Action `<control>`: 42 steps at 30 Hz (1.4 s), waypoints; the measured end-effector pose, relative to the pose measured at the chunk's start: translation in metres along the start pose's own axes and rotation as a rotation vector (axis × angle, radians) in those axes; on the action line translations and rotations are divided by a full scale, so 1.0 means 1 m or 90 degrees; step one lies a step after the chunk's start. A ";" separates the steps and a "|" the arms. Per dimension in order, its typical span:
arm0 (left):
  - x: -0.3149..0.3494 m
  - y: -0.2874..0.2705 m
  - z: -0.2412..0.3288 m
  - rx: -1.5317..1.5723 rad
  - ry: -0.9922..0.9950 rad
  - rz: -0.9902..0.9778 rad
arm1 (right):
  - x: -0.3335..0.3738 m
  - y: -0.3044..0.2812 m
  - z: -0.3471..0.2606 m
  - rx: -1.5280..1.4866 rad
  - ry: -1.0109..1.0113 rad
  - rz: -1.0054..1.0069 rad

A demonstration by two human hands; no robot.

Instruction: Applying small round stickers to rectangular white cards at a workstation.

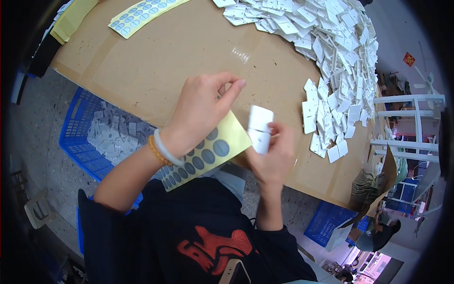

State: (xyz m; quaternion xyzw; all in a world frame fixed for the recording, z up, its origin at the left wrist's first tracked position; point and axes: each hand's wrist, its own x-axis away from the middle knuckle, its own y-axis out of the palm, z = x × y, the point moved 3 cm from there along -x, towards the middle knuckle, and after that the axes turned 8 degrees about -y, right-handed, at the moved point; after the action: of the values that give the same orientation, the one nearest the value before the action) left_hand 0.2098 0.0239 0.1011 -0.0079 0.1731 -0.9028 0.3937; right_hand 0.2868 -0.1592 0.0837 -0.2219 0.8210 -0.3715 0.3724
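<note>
The blurry right hand (274, 154) pinches a white plate (261, 117) right of the left hand (201, 100), whose fingertips nearly meet; I can't tell if they hold anything. The plate looks light, hard and slick, best held by its sides. The left hand hides some yellow sticker sheet (237, 135).

Sticker sheet (201, 160): pale yellow ground, grey ovals in repeated rows. Plate beside it (259, 124): white, dark line across middle, small dark mark. Heaped plates (338, 52): white, small dark marks on some. Tabletop (156, 71): cardboard brown. Upper strips (142, 17): yellow, blue-grey ovals in rows. Basket (72, 149): blue, perforated lattice. Pieces within (116, 135): white to pale grey. Wristbands (166, 148): one white, one amber, beaded. Shirt (151, 232): black, red motif (208, 251). Floor (52, 125): grey, speckled.
</note>
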 end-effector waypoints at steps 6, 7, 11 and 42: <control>-0.008 0.021 0.002 -0.008 0.007 -0.007 | -0.008 -0.021 -0.006 -0.053 -0.056 0.093; -0.006 0.023 0.006 -0.004 -0.008 -0.011 | -0.003 -0.019 0.001 -0.310 -0.034 0.091; -0.004 0.027 0.017 0.033 -0.040 -0.089 | -0.002 -0.010 -0.027 -0.640 0.205 -0.065; 0.044 0.007 0.038 0.265 -0.038 -0.248 | -0.010 -0.033 -0.043 -0.242 -0.016 0.177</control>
State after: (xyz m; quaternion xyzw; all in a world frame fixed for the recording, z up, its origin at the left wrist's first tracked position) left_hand 0.1901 -0.0243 0.1295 0.0131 -0.0323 -0.9769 0.2110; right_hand 0.2628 -0.1543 0.1331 -0.1771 0.8942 -0.1528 0.3817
